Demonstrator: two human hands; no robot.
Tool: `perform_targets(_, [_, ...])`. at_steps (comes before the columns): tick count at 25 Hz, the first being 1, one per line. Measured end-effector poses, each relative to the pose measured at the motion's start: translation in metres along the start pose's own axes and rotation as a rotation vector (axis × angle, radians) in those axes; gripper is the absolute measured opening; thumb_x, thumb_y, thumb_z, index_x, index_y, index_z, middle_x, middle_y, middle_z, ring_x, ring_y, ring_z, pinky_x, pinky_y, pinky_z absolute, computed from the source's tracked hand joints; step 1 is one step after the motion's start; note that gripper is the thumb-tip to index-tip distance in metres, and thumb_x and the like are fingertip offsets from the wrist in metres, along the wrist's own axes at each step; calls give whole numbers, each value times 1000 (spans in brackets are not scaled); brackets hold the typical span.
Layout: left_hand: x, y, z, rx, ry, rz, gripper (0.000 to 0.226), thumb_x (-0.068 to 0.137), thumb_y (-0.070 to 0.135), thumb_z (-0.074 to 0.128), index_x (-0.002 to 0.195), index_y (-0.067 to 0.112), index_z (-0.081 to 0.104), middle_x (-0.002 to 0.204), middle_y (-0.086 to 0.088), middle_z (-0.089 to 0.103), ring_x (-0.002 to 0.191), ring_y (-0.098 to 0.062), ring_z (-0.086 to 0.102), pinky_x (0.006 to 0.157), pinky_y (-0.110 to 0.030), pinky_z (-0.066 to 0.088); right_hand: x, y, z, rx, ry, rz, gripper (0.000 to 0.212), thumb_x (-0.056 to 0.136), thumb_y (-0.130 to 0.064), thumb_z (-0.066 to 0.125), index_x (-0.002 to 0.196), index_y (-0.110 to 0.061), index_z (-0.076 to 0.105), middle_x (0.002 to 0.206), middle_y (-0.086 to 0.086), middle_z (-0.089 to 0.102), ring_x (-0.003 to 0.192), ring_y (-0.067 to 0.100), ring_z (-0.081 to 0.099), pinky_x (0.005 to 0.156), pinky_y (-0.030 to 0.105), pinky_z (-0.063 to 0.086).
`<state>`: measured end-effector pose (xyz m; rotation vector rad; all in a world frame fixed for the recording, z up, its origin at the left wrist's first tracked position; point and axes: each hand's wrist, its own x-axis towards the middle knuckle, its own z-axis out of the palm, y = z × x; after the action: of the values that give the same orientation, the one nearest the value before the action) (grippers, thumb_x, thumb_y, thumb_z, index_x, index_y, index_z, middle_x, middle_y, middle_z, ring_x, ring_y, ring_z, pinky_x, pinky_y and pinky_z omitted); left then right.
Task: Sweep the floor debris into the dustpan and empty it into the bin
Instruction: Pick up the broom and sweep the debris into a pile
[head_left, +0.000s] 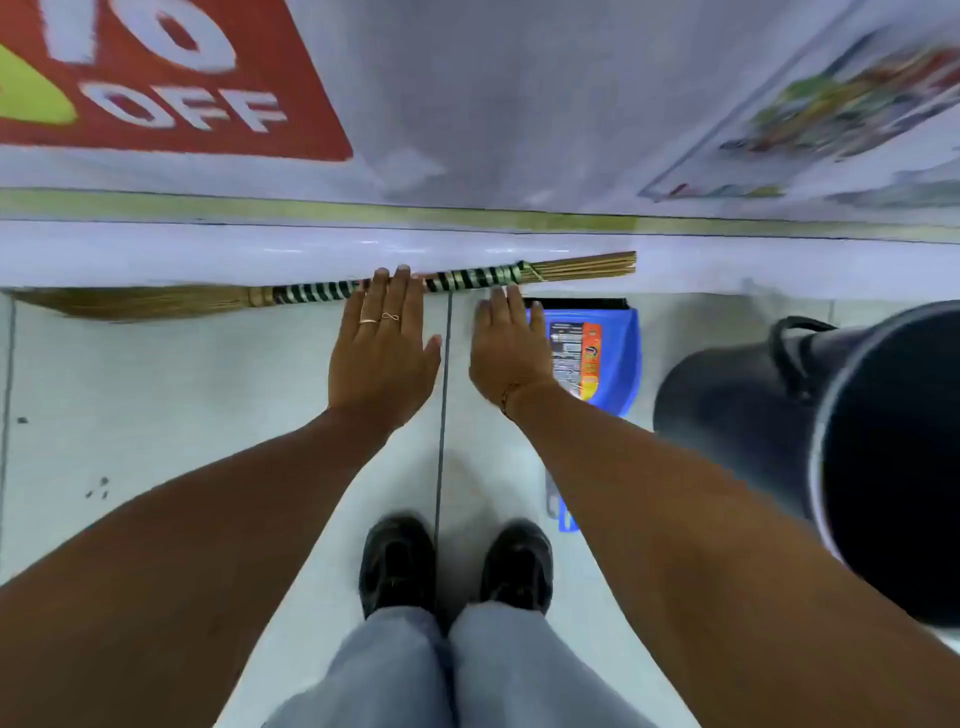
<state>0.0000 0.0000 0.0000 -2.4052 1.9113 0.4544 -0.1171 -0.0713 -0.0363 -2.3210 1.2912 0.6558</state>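
A straw broom (311, 292) with a green-and-black striped handle lies flat on the tiled floor along the base of a wall. My left hand (382, 353) is stretched out flat, palm down, its fingertips over the broom handle. My right hand (511, 351) is also flat and holds nothing, hovering over the left side of a blue dustpan (618, 358) with a label. The dustpan's handle (563, 512) shows under my right forearm. A black bin (753, 410) stands at the right. Small dark debris specks (98, 488) lie on the floor at the left.
A wall with a red "OFF" poster (171, 78) and a coloured leaflet (841, 114) rises just behind the broom, above a yellow strip. My two black shoes (457, 566) stand on pale floor tiles near the bottom centre.
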Motion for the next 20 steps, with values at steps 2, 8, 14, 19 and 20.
perform_targets(2, [9, -15, 43, 21, 14, -47, 65, 91, 29, 52, 142, -4, 28, 150, -23, 33, 140, -37, 30, 115, -48, 25, 44, -10, 25, 26, -14, -1, 56, 98, -15, 30, 151, -2, 14, 161, 16, 6, 149, 33, -2, 120, 52, 3])
perform_targets(8, [10, -52, 125, 20, -113, -154, 63, 93, 30, 48, 142, -5, 27, 152, -24, 27, 142, -39, 24, 116, -49, 21, 125, -35, 77, -81, 67, 0, 51, 95, -9, 31, 146, -5, 28, 150, 18, 29, 143, 34, 19, 115, 59, 9])
perform_targets(14, [-18, -47, 88, -58, -178, -340, 64, 98, 31, 34, 148, 2, 7, 159, -17, 4, 148, -30, 2, 121, -44, 5, 100, -51, 24, -270, 7, -135, 38, 90, -11, 45, 127, -2, 52, 134, 16, 45, 132, 34, 32, 113, 48, 20])
perform_targets(19, [-77, -25, -12, -150, -197, -425, 65, 97, 30, 36, 148, 3, 7, 160, -15, 5, 148, -29, 3, 122, -44, 7, -11, -86, -43, 60, -294, -134, 63, 86, -29, 55, 140, -9, 32, 133, 13, 53, 122, 33, 51, 96, 40, 41])
perform_targets(20, [-93, -20, -38, -158, -195, -429, 65, 97, 30, 36, 148, 3, 7, 160, -14, 6, 148, -28, 4, 122, -44, 7, -38, -92, -59, 107, -348, -108, 63, 87, -27, 55, 141, -8, 30, 133, 14, 54, 120, 33, 54, 94, 39, 43])
